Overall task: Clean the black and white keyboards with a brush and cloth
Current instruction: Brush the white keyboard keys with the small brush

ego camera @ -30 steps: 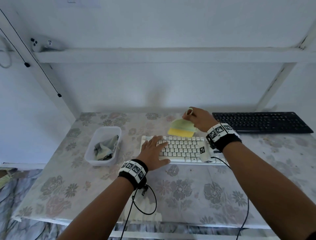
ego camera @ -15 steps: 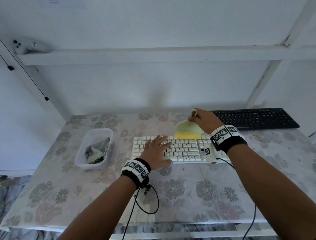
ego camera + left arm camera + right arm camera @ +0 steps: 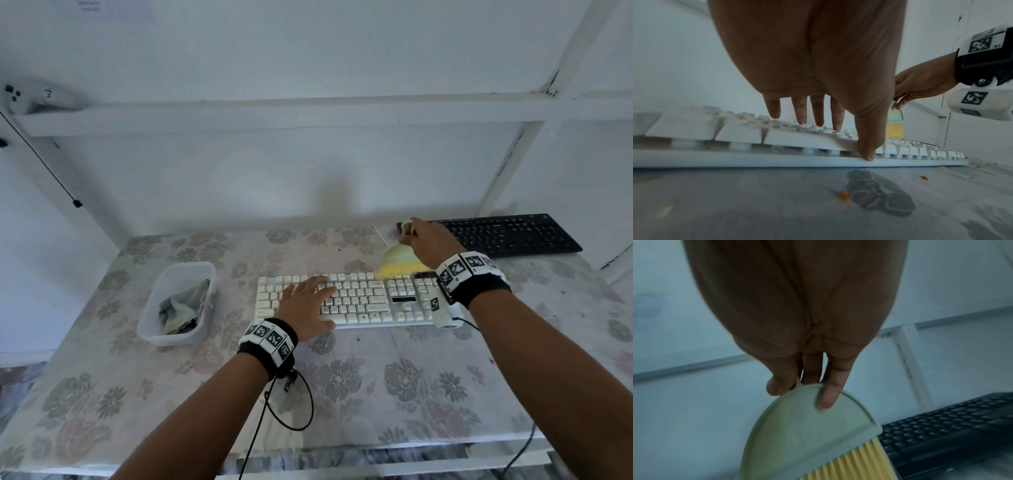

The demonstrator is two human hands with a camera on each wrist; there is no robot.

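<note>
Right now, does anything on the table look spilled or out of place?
Yes: small orange crumbs lie scattered on the tablecloth just in front of the white keyboard. Nothing else stands out.

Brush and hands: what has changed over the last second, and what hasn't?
The right hand has carried the brush rightward along the back row of the white keyboard, from above its middle toward the right-hand key block. Its grip on the brush is unchanged. The left hand stays flat on the keys, steadying the board. The cloth remains in the tub; the black keyboard is untouched.
</note>
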